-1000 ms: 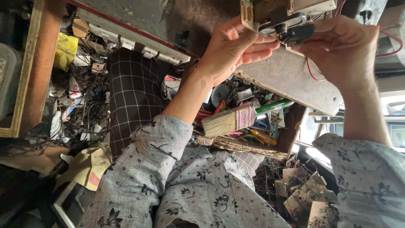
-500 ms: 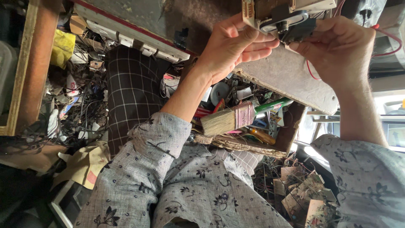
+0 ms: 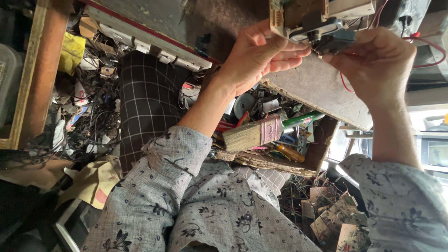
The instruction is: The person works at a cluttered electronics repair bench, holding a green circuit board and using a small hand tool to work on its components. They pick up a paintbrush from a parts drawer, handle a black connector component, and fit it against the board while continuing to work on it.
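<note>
- Brown circuit board with a cream connector and a dark blocky part on it [image 3: 303, 18] is being held up near the top of the view, above the cluttered bench, seemingly so its parts sit close to the eyes
- Grey worn wooden board [image 3: 322, 88] is lying just behind the hands, slanting over the open wooden box [image 3: 322, 154] of tools
- Left hand [image 3: 254, 58] is closing around the circuit board's lower edge, thumb on one side and fingers curled beneath, steadying it
- Right hand [image 3: 378, 65] is pinching narrowly at the dark part, fingertips drawn together for fine work, with thin red wire [image 3: 427, 46] looping past the wrist
- Flat bristle paintbrush with a pink ferrule and green handle [image 3: 266, 133] is resting in the box, well below both hands, within easy reach
</note>
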A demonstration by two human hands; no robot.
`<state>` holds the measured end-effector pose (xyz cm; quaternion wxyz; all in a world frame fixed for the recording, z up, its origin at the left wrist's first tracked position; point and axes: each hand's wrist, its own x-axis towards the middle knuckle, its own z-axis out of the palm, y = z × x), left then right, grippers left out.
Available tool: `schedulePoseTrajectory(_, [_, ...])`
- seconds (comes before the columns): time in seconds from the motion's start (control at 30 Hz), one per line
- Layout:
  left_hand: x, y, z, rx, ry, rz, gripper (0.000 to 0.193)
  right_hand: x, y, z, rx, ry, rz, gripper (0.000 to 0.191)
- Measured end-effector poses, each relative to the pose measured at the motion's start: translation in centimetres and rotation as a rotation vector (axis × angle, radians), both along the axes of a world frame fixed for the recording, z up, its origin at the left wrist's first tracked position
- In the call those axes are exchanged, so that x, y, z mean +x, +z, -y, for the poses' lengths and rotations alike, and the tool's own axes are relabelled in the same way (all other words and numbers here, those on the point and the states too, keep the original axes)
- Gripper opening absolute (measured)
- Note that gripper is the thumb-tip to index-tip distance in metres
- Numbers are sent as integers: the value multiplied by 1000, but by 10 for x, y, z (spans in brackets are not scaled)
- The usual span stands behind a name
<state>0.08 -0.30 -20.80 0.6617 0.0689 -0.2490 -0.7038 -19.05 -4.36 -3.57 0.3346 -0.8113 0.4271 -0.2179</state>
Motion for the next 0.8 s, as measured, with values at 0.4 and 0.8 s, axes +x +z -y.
schedulePoseTrajectory(0.4, [0,3,1,5,18,9,45,14,14,8,17,66,-85,18])
schedulePoseTrajectory(0.8, [-1,-2,-1,-23,50,50,56,21,26,9,47,179,-107,14])
